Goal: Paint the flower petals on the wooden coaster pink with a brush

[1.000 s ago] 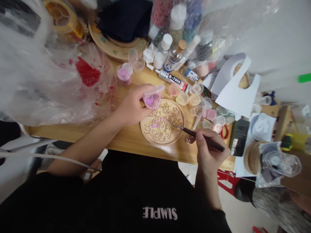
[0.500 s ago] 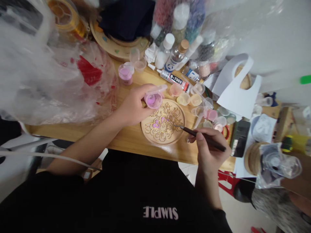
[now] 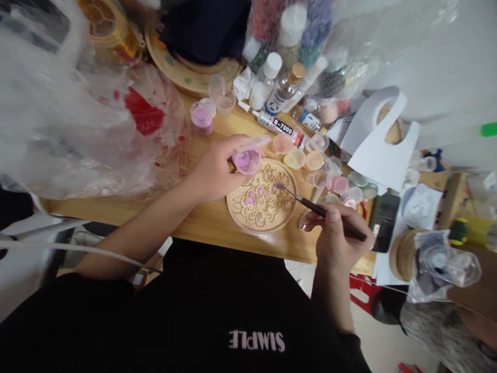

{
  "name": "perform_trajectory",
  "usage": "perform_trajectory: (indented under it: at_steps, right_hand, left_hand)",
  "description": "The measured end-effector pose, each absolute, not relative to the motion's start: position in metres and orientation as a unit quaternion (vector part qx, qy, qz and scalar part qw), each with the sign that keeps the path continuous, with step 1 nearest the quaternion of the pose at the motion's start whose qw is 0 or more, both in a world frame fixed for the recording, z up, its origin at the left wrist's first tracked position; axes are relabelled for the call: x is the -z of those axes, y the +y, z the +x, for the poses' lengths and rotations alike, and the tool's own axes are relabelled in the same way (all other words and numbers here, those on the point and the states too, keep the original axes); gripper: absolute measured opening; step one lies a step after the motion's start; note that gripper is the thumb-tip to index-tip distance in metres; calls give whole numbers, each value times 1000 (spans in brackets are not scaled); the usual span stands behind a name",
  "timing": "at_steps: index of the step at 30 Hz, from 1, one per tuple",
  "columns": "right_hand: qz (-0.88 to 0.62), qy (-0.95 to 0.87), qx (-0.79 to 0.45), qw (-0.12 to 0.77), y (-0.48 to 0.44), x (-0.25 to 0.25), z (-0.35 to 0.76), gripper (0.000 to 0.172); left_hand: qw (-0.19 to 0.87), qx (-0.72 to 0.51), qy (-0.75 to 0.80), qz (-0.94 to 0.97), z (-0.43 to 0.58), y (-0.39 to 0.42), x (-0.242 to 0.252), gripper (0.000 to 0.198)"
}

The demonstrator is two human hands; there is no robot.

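My left hand [image 3: 219, 168] is closed round a small clear plastic cup [image 3: 248, 161] of purple paste, its lid flipped up. The cup is tilted over the upper left edge of a round wooden plaque [image 3: 237, 213] bearing a flower pattern in raised gold lines. A few petals left of the flower's middle are filled with purple. Between the fingers of my right hand [image 3: 339, 233] is a palette knife [image 3: 320, 208] with a dark handle. Its thin metal blade hangs over the plaque's right part; whether the tip touches the surface I cannot tell.
Beyond the plaque lie a B-7000 glue tube [image 3: 281, 127], several bottles [image 3: 285, 90] and several small cups [image 3: 314, 160]. A pink jar [image 3: 202, 119] stands behind my left hand. Plastic bags [image 3: 143, 134] crowd the left; a dark phone-like box [image 3: 384, 220] lies right.
The palette knife has shifted slightly to the right and its blade has lifted and turned, showing more of its flat tip. My left hand and the cup have hardly moved.
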State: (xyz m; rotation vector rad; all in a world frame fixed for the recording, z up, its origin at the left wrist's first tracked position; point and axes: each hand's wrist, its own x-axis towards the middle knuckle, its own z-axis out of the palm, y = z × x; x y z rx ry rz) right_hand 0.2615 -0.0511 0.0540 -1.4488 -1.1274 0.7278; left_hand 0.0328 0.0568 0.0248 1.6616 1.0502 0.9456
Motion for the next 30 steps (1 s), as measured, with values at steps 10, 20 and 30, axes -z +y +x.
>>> perform_trajectory:
  at_steps: [10,20,30]
  right_hand:
    - [-648,-487,-294,506,-58,-56,261,17]
    - [-648,-500,-297,493,-59,-52,262,18]
    - [-646,-506,-310,480,-60,-53,260,15]
  left_hand:
    - [473,-379,424,673,32,57,-24,20]
    - [465,-399,420,670,33,56,-22,20]
    - [466,-385,422,675,32,58,-25,18]
